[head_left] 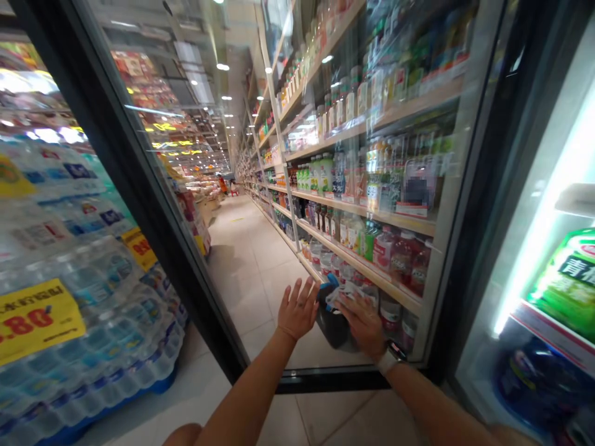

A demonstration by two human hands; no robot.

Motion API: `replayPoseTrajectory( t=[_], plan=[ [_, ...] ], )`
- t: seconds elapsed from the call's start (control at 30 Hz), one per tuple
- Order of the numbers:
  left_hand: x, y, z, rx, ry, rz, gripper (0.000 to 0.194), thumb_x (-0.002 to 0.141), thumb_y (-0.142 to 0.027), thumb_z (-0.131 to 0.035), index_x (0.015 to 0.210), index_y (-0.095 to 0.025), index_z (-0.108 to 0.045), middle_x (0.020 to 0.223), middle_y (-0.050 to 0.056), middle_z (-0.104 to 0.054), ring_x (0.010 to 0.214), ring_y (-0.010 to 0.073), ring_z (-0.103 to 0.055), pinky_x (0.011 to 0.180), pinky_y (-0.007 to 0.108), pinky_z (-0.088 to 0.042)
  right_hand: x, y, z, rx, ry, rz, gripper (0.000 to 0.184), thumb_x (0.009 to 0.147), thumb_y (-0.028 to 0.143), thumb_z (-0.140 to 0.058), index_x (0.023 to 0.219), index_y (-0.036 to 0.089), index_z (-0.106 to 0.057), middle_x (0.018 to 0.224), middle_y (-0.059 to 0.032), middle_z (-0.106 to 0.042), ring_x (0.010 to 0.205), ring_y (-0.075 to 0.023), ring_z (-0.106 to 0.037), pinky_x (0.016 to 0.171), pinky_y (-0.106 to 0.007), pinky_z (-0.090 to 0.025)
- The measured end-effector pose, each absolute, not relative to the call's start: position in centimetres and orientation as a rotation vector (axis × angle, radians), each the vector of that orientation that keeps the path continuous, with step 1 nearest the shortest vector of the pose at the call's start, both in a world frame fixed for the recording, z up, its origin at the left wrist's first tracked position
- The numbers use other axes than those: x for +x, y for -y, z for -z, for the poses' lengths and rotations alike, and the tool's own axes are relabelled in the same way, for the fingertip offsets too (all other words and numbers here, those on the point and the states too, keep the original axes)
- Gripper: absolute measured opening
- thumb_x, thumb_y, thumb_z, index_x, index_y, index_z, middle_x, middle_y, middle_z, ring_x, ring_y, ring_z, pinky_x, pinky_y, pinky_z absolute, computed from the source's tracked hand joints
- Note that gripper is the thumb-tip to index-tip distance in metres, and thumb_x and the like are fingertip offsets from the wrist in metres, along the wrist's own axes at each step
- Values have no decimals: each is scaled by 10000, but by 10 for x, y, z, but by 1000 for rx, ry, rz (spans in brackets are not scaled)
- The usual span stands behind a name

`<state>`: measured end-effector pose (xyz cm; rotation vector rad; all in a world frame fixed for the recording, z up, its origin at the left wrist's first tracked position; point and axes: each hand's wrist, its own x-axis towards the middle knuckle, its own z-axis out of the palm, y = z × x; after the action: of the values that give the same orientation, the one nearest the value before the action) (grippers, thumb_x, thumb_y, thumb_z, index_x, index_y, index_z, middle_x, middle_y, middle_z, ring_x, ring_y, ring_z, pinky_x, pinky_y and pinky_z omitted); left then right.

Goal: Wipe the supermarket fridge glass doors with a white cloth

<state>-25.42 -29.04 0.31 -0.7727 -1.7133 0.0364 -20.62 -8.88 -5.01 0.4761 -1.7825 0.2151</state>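
My left hand is raised with its fingers spread, its palm towards a tall glass cooler door. My right hand, with a white smartwatch on its wrist, lies over a crumpled white cloth. Below the cloth and between my hands is a dark rounded object with a bit of blue at its top. It could be a bag or a jug; I cannot tell which. My hands are close to the glass, and the reflections make exact contact hard to judge.
Behind the glass, wooden shelves hold many bottled drinks. Shrink-wrapped water bottles with a yellow price sign stand at left. A lit cooler is at right. A tiled aisle runs far back to a person.
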Motion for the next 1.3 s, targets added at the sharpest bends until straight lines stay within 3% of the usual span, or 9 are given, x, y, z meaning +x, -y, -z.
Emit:
replayPoseTrajectory(
  t=[0.13,0.27,0.47,0.67,0.8,0.9,1.03,1.13,1.3],
  plan=[
    [-254,290,-4,-772,1707,-31,630,890,-311,-479,1472,-195,-266,1473,59,-389,1440,210,-187,1195,396,-124,-203,98,76,716,1856,-151,419,942,71,-378,1257,246,-592,1210,-10,-668,1270,-151,-505,1155,-361,-313],
    [-256,290,-3,-763,1715,-49,652,879,-317,-500,1476,-205,-262,1472,70,-393,1435,211,-209,1195,396,-118,-199,103,88,899,1873,-95,355,972,138,-397,1213,283,-613,1249,34,-645,1267,-86,-492,1071,-261,-394],
    [-261,290,-3,-762,1706,-55,670,870,-317,-513,1477,-195,-257,1477,80,-386,1435,219,-209,1193,399,-126,-205,97,62,1008,1830,-66,301,983,178,-417,1182,256,-627,1256,38,-640,1266,-97,-494,1025,-256,-424],
    [-262,289,-7,-788,1689,-24,632,894,-307,-471,1476,-191,-256,1501,52,-337,1445,221,-164,1194,396,-125,-205,61,-3,516,1760,-175,421,928,66,-410,1240,278,-597,1248,-5,-645,1345,-163,-414,1170,-400,-267],
    [-260,289,-6,-782,1701,-25,656,877,-311,-504,1475,-191,-263,1484,65,-373,1443,219,-179,1193,398,-126,-204,30,-36,72,1533,-386,485,907,73,-362,1327,238,-540,1344,-78,-566,1362,-258,-389,1146,-559,-262],
    [-258,290,-3,-779,1711,-36,675,865,-320,-523,1475,-193,-264,1474,69,-394,1445,216,-177,1191,399,-130,-206,20,-46,-116,1381,-481,508,897,111,-376,1390,187,-472,1397,-122,-506,1338,-305,-418,1112,-597,-301],
    [-255,291,-1,-772,1721,-43,620,882,-313,-482,1463,-199,-301,1491,48,-369,1448,220,-167,1188,400,-137,-209,37,-34,-34,1423,-468,522,893,87,-387,1392,216,-471,1369,-105,-537,1288,-284,-483,1110,-570,-324],
    [-253,291,0,-766,1728,-47,598,879,-313,-488,1449,-204,-340,1486,46,-381,1448,221,-172,1189,403,-132,-209,61,-13,115,1527,-436,539,885,54,-400,1383,243,-479,1341,-82,-567,1324,-263,-444,1128,-542,-313],
    [-251,291,-2,-772,1709,-47,630,856,-320,-537,1444,-195,-348,1469,66,-407,1443,220,-188,1191,400,-133,-205,89,31,418,1708,-308,470,889,24,-436,1276,248,-580,1215,-23,-661,1348,-169,-410,1172,-389,-276]
  ],
)
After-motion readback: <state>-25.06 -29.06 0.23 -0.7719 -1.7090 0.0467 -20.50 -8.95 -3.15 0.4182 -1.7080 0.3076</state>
